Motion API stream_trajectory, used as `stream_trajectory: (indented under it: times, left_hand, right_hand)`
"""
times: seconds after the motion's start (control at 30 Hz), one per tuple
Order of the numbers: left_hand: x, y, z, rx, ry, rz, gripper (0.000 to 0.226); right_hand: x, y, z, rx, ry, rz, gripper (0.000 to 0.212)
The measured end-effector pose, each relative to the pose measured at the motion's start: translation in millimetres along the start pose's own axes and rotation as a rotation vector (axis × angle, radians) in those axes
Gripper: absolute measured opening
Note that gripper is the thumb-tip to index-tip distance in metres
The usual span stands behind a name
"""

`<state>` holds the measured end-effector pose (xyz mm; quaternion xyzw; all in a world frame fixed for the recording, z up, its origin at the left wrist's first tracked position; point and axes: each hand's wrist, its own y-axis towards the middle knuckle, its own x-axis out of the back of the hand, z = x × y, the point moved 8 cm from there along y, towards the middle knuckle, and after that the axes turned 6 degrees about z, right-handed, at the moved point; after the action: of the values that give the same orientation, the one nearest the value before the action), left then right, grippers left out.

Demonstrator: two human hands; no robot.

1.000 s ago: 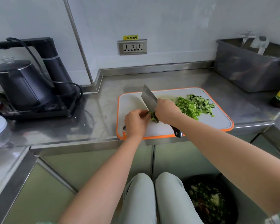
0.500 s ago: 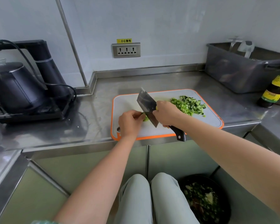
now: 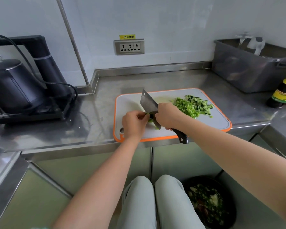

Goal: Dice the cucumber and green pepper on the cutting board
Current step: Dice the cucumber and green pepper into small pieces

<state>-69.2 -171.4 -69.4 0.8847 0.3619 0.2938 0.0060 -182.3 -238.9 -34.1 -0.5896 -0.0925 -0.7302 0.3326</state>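
While the left hand (image 3: pixel 134 123) curls its fingers round a small strip of green pepper (image 3: pixel 150 120) and pins it to the cutting board (image 3: pixel 218 123), the right hand (image 3: pixel 168 116) is clenched round the cleaver (image 3: pixel 148 103) at the top of its handle. The dark handle end sticks out below the right wrist, over the board's near rim. The blade stands tilted between the two hands, its edge down at the pepper, just beside the left fingertips. Both forearms reach forward from the bottom of the view, the left nearly straight, the right slanting in from the right. Just beyond the right hand lies the diced pepper (image 3: pixel 185 107), light green, with the darker diced cucumber (image 3: pixel 198 101) touching it on the far side. Well left of the left hand stands a black kettle (image 3: pixel 15 86) on the steel counter (image 3: pixel 89 126); far right of the right hand stands a dark bottle (image 3: pixel 282 93).
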Motion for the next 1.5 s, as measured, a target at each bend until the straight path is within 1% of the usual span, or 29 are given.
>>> stream_trajectory:
  times: [0.1, 0.17, 0.27, 0.37, 0.53, 0.63, 0.73, 0.9, 1.0, 1.07, 1.2, 1.3, 1.4, 1.47, 1.5]
  left_hand:
    - [1, 0, 0, 0.005, 0.005, -0.006, 0.009]
    - [2, -1, 0, 0.021, 0.004, -0.006, 0.01]
    - [3, -1, 1, 0.035, 0.001, -0.002, 0.01]
    - [5, -2, 0, 0.03, -0.008, -0.008, 0.011]
    - [4, -1, 1, 0.022, -0.021, -0.015, 0.01]
    - [1, -1, 3, 0.025, -0.038, 0.001, 0.011]
    - [0, 0, 4, 0.034, -0.028, 0.013, 0.012]
    - [2, -1, 4, 0.043, -0.012, 0.014, 0.011]
    - [1, -1, 4, 0.039, -0.02, 0.013, 0.012]
    - [2, -1, 3, 0.032, -0.021, 0.007, 0.012]
    - [3, -2, 2, 0.039, -0.018, 0.005, 0.012]
    - [2, -2, 3, 0.045, -0.025, 0.013, 0.013]
    - [3, -2, 4, 0.051, -0.032, 0.009, 0.012]
    - [4, -2, 4, 0.055, -0.032, 0.012, 0.012]
    - [4, -2, 4, 0.057, -0.029, 0.016, 0.012]
  right_hand:
    - [-3, 2, 6, 0.018, -0.072, -0.058, 0.006]
    - [-4, 6, 10, 0.02, -0.073, -0.09, 0.019]
    - [-2, 11, 10, 0.0, -0.075, -0.112, 0.025]
    - [2, 16, 5, -0.002, -0.023, -0.12, 0.026]
    - [14, 16, -14, -0.069, 0.012, -0.172, 0.028]
    - [23, 13, -17, -0.037, 0.081, -0.199, 0.028]
    - [25, 6, -11, 0.007, 0.087, -0.178, 0.029]
    - [8, -3, -1, 0.002, 0.115, -0.066, 0.024]
    - [11, -7, -3, 0.034, 0.154, -0.108, 0.011]
    - [14, -9, -5, 0.053, 0.21, -0.147, 0.007]
    - [10, -11, -2, 0.052, 0.208, -0.112, 0.008]
    - [7, -9, 0, -0.004, 0.154, -0.075, 0.009]
    - [4, -5, 2, -0.02, 0.119, -0.071, 0.003]
    - [2, -3, 3, -0.036, 0.09, -0.067, 0.009]
    - [1, -2, 5, -0.044, 0.071, -0.066, 0.016]
